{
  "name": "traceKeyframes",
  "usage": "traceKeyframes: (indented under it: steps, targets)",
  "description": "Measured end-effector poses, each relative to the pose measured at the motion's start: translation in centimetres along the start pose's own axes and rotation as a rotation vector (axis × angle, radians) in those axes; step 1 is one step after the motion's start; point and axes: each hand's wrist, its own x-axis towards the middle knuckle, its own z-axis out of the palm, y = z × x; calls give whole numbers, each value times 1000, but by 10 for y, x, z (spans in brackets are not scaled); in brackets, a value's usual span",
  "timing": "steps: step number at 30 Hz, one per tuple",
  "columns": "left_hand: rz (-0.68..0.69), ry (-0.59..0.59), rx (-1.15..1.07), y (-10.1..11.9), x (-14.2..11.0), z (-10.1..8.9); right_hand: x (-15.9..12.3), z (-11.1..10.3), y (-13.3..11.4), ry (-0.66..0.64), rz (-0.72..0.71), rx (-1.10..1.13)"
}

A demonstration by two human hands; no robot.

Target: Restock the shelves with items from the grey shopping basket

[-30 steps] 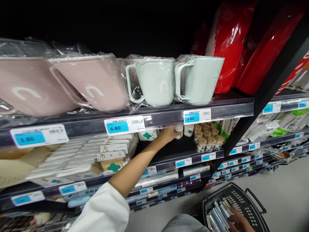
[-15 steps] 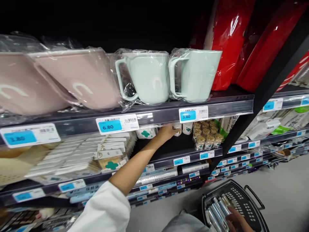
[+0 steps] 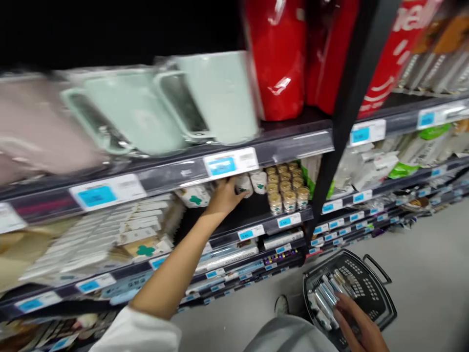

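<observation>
My left hand [image 3: 224, 196] reaches in under the shelf edge, its thumb against a small white container [image 3: 244, 186] with a green mark. Its other fingers are partly hidden behind the container and the shelf. A matching white container [image 3: 259, 182] stands just to the right, beside rows of small clear jars with gold lids [image 3: 285, 187]. At lower right my right hand [image 3: 359, 320] hovers over a black shopping basket [image 3: 381, 293], its fingers apart. Inside the basket lie several silvery, tube-like items [image 3: 326, 296]; whether the fingertips touch them is unclear.
Wrapped pale green mugs [image 3: 220, 98] and a red package [image 3: 276, 63] stand on the shelf above. A dark upright post [image 3: 339, 117] divides the shelving. White packets [image 3: 91, 239] fill the shelf at left. My shoe [image 3: 282, 305] shows on the grey floor.
The view has swung right, so the shelf goods sit further left. My left hand stays at the white container. More of my right hand shows over the basket.
</observation>
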Motion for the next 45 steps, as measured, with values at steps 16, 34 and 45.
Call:
traceKeyframes:
  steps: [16, 34, 45]
  targets:
    - [123, -209, -507, 184, -255, 181, 19, -84, 115, -104, 349, 23]
    - [140, -995, -513, 164, -242, 347, -17, -12, 302, -458, 989, -207]
    - [340, -1271, -128, 180, -316, 539, -5, 46, 519, -686, 977, -182]
